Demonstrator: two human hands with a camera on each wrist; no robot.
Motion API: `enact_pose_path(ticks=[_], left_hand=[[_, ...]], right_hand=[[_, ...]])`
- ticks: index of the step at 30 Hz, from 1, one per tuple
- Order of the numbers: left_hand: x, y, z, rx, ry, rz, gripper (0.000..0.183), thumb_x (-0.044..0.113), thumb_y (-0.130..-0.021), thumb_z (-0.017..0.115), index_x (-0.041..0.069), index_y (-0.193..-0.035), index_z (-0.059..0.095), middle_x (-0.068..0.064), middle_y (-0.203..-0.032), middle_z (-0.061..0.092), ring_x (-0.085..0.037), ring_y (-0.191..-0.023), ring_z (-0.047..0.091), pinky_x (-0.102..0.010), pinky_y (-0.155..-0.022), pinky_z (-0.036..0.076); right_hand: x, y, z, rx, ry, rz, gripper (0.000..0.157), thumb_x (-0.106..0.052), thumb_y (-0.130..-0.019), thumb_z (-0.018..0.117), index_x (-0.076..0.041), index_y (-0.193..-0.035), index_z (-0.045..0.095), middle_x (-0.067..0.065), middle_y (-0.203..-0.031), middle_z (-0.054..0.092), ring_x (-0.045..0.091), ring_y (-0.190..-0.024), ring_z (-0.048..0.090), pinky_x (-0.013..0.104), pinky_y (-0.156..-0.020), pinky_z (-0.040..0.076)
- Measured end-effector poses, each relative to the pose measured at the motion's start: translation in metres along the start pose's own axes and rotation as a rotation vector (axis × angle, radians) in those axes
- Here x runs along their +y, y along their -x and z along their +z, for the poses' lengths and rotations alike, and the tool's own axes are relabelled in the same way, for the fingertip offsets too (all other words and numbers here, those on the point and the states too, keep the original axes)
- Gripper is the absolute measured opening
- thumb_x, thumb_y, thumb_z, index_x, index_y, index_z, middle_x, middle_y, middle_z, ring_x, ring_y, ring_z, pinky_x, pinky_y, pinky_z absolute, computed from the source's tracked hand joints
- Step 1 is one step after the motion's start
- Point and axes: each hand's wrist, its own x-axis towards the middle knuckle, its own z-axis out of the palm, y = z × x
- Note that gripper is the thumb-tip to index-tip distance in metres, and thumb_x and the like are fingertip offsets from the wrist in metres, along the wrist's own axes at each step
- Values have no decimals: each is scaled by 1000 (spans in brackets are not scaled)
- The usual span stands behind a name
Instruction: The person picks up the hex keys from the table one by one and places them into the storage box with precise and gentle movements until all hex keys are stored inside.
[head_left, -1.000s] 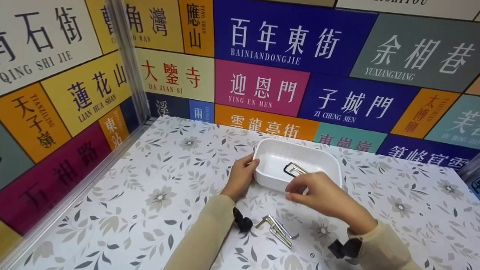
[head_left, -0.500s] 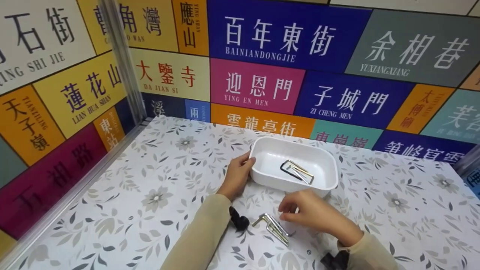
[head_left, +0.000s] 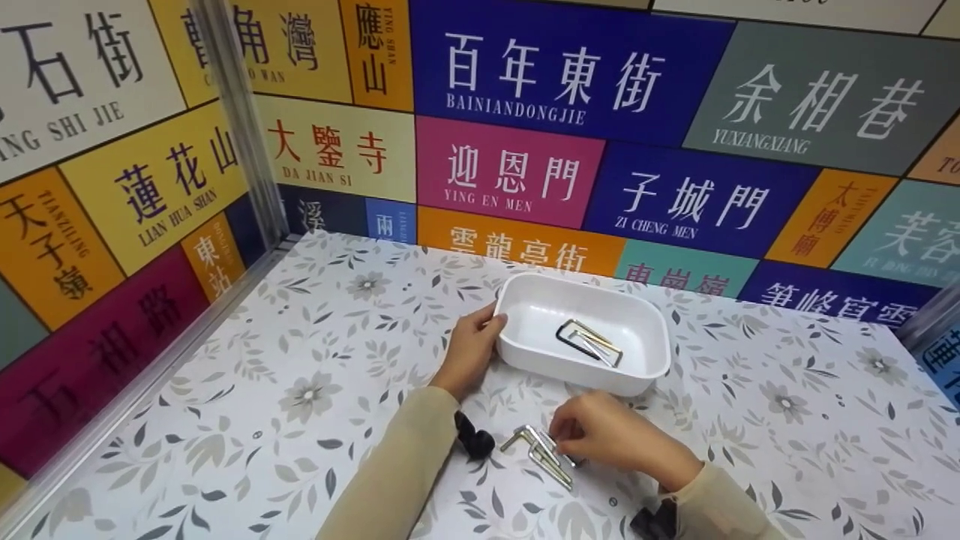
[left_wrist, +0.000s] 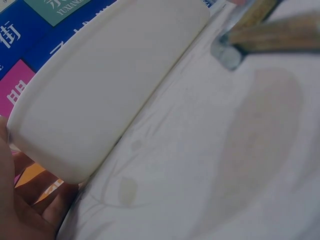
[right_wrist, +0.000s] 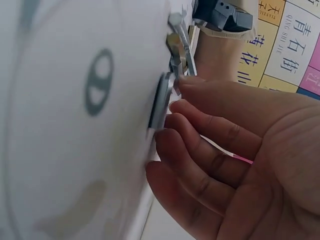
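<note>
My left hand [head_left: 471, 346] holds the left end of a white rectangular bowl [head_left: 517, 334], with the thumb at its rim. The left wrist view shows that hand's fingers [left_wrist: 52, 202] against the bowl's outer wall. Inside the bowl lie a black hex key [head_left: 568, 341] and a few gold and silver ones. My right hand [head_left: 619, 433] is down at a small pile of silver and gold hex keys [head_left: 551, 471] on the table. Seen from the right wrist, its thumb and curled fingers pinch a silver hex key [right_wrist: 161, 102]; part of the grip is hidden.
A white tablecloth [head_left: 315, 397] with grey leaves and flowers covers the table. Colourful panels with Chinese lettering [head_left: 510, 165] stand behind the bowl and along the left side. Black wrist straps [head_left: 474, 436] sit on both sleeves.
My right hand has moved from over the bowl's front rim down and left to the hex keys on the table. My left hand stays on the bowl.
</note>
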Motion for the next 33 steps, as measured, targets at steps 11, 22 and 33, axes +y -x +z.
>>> enact_pose_path(ticks=[11, 22, 33], left_hand=[[-1, -2, 1, -14, 0, -4, 50, 27, -102, 52, 9, -149, 50, -10, -144, 61, -20, -124, 63, -38, -110, 49], [0, -1, 0, -26, 1, 3, 52, 30, -102, 53, 12, -150, 49, -9, -145, 61, -22, -124, 63, -38, -110, 49], [-2, 1, -2, -27, 10, -14, 52, 32, -102, 53, 15, -150, 50, -8, -146, 60, -21, -123, 64, -36, -107, 51]], right_hand=[[4, 4, -6, 5, 68, -29, 16, 2, -75, 73, -7, -89, 76, 1, -77, 73, -1, -69, 59, 19, -64, 52], [2, 4, -5, 16, 88, -26, 20, 6, -74, 69, -7, -87, 76, -1, -77, 72, 1, -69, 59, 21, -65, 53], [1, 3, -1, 26, 88, -21, 20, 6, -75, 69, -9, -86, 76, -1, -76, 72, 0, -69, 57, 20, -65, 51]])
